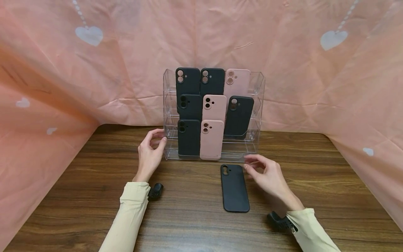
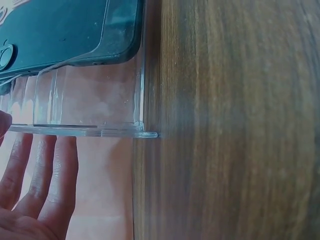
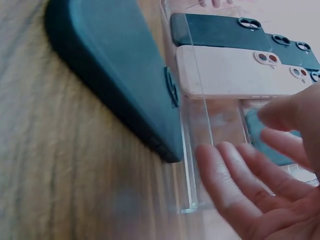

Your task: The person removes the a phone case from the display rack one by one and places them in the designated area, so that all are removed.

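A clear tiered display stand [image 1: 240, 156] holds several phone cases, black and pink, leaning upright in rows. My left hand [image 1: 150, 154] is at the stand's left side, its fingers [image 2: 62, 170] extended against the outer face of the clear side panel [image 2: 90, 131]. On the table before the stand lies a black phone case [image 1: 235, 189], camera cutout toward the stand. My right hand [image 1: 267, 175] is near the stand's lower right corner, just right of that case, with loosely bent fingers [image 3: 225, 175] and nothing held. In the right wrist view the loose black case [image 3: 125, 65] lies apart from the fingers.
The bottom tier carries a black case [image 1: 189, 138] and a pink case [image 1: 211, 140]; its right part shows bare plastic. One black case [image 1: 239, 115] leans tilted in the middle tier. Pink cloth [image 1: 126, 63] surrounds the wooden table [image 1: 189, 217] at the back and sides.
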{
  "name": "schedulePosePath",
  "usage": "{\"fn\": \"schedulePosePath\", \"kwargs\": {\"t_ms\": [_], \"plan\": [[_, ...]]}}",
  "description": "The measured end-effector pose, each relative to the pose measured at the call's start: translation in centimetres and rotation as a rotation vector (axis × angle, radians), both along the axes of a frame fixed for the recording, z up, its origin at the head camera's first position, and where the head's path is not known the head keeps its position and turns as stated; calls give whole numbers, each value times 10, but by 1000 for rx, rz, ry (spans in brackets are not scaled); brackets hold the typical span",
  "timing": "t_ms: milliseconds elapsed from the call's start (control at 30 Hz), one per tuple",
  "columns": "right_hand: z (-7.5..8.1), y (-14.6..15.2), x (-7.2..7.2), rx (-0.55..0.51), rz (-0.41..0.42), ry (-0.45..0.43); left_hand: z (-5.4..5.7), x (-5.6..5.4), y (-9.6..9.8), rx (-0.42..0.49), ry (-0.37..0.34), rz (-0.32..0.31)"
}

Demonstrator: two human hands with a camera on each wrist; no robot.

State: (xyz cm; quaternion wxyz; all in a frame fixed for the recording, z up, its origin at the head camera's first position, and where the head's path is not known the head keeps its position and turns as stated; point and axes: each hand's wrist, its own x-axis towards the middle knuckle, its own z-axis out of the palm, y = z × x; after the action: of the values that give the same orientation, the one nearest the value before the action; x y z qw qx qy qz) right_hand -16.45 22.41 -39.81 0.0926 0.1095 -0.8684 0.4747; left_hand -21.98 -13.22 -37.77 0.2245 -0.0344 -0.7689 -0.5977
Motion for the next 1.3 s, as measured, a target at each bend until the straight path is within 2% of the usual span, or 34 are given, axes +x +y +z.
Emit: {"fn": "schedulePosePath", "kwargs": {"t_ms": [267,433,667,1133,1300], "plan": [[11,-12,-18,-140,9,132,-26,-19,-9,-3,40,2],[16,-20,-31,-181,5,166,-28,-19,-11,-1,59,-21],[16,-27,-44,-207,-11,135,-27,-18,-10,-14,43,-16],[17,-35,-52,-250,20,119,-25,-18,-12,-13,9,-14],[17,-45,-57,-273,39,105,-26,-19,-12,-5,21,-20]]}}
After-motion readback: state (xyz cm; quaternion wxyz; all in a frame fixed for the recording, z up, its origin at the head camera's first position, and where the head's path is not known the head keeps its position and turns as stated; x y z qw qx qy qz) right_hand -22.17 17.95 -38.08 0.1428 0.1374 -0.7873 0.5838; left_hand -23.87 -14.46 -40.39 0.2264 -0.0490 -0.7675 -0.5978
